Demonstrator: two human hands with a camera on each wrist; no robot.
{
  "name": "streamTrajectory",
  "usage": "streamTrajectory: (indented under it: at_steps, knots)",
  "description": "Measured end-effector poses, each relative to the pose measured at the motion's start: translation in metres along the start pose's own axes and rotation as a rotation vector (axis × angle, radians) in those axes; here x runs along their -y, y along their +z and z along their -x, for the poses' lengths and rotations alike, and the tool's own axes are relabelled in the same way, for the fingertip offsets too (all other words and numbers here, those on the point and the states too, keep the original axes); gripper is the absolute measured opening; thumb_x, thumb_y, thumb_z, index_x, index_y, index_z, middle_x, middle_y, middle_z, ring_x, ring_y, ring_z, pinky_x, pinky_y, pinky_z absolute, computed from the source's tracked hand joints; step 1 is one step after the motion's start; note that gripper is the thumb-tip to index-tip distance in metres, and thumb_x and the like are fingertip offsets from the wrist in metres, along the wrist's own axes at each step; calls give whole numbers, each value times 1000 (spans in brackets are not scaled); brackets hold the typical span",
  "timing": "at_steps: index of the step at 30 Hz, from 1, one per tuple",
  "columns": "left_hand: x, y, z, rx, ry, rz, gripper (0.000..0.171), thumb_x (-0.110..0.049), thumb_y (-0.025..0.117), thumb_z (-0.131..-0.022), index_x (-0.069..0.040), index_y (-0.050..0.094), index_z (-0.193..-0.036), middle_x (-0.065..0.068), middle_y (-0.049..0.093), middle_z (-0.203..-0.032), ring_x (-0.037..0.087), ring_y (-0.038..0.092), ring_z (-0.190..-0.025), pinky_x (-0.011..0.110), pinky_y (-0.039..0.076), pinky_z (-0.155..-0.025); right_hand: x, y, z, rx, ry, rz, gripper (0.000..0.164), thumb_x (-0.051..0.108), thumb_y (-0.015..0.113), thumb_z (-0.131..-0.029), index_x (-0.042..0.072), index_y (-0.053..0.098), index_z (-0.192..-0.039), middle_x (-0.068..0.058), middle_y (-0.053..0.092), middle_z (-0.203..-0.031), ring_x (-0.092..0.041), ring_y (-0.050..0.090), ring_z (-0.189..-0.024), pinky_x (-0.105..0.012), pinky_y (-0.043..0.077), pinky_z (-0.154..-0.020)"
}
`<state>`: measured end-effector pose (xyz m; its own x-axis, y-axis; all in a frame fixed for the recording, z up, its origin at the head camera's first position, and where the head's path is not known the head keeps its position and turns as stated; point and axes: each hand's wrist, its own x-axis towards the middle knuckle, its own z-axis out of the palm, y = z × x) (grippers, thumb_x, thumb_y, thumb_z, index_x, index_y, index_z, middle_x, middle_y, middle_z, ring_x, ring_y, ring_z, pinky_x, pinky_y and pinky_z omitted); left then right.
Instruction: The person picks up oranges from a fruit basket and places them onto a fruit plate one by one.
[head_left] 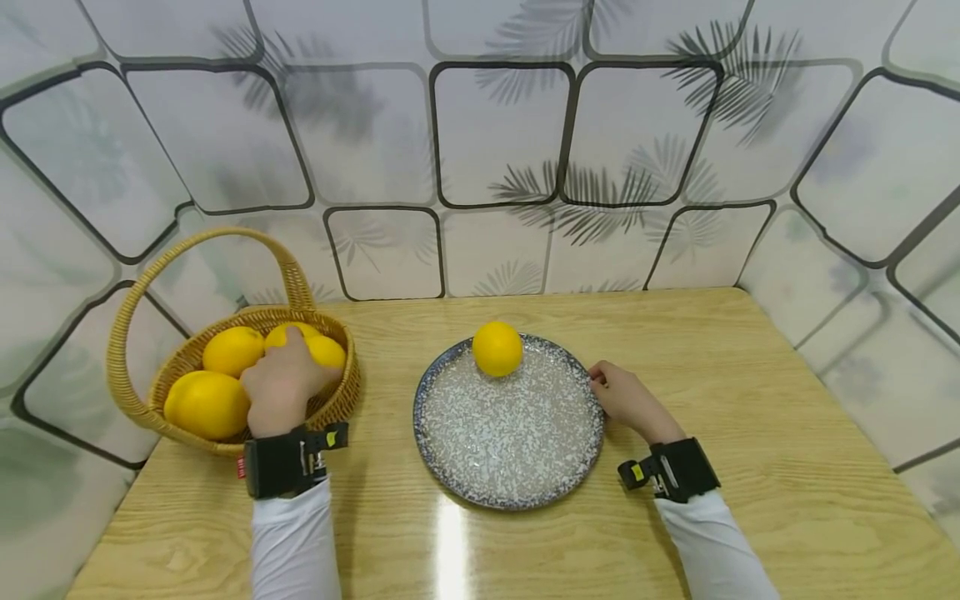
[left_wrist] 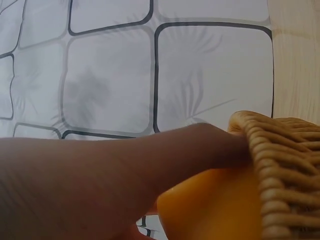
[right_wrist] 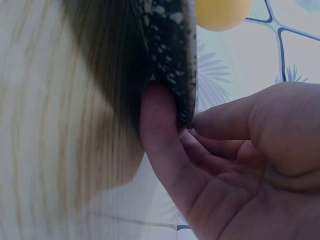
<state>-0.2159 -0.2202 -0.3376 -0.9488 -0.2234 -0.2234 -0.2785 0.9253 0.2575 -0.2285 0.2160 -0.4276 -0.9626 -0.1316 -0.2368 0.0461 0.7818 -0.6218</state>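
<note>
My left hand reaches into a wicker basket of lemons at the left. Its thumb goes down between a yellow lemon and the woven rim, gripping that fruit; the fingertips are hidden. Beside the hand lies another lemon in the basket. At the right edge of a round speckled plate, my right hand pinches the dark rim, with one digit beneath it in the right wrist view. A round yellow-orange fruit sits near the plate's far edge.
The basket's tall arched handle rises on the left of my hand. Everything stands on a light wooden table. Patterned cloth walls with leaf prints enclose its back and sides.
</note>
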Motion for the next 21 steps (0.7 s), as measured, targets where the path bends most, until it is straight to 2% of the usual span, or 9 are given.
streamTrajectory:
  at_steps: [8,15,21]
  knots:
    - [0,-1,0,-83,-9,70,100,-52,63,-88,7,19,-155,40,45,-141,58,47,-126,72,40,-97,-1,1,0,1,-5,-15,33,11,42,-107,-7,52,-133,-27,63,-121,-27,62,-93,-33,53,-70]
    - [-4,-6,2,-107,-9,77,107,-57,64,-89,4,10,-159,43,44,-143,59,46,-129,72,41,-96,-2,1,-1,4,-8,-1,33,11,42,-107,-8,52,-132,-27,63,-121,-27,62,-93,-33,53,-69]
    - [-9,-8,6,-167,7,96,102,-56,65,-89,2,16,-159,41,44,-143,57,48,-128,73,42,-94,-2,1,-2,-6,-8,16,34,12,42,-107,-7,52,-133,-28,63,-122,-28,61,-94,-33,50,-70]
